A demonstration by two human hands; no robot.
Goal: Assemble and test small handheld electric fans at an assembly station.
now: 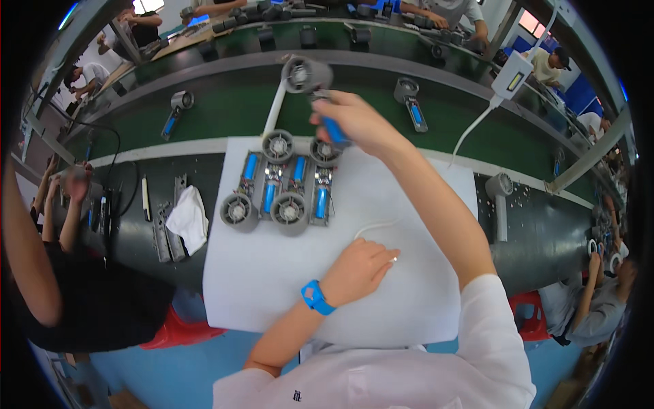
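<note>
My right hand [354, 123] reaches out over the far edge of a white sheet [381, 300]. It is closed around the handle of a grey fan unit [308, 73], which has a round head and a blue battery cell in its handle. Nearer to me, my left hand [357, 273] pinches a thin white cable [375, 226], whose pale tip shows at the fingers. Several similar fan units [289, 211] lie in a cluster on the sheet's far left, heads at alternating ends, with blue cells and circuit boards exposed.
Beyond the sheet runs a green conveyor belt [231, 102] carrying more fan units [411, 105]. A white cloth [188, 219], grey handle shells [165, 235] and a white pen-like tool [146, 198] lie left. A white inline cable box [511, 76] hangs at right. Co-workers sit on both sides.
</note>
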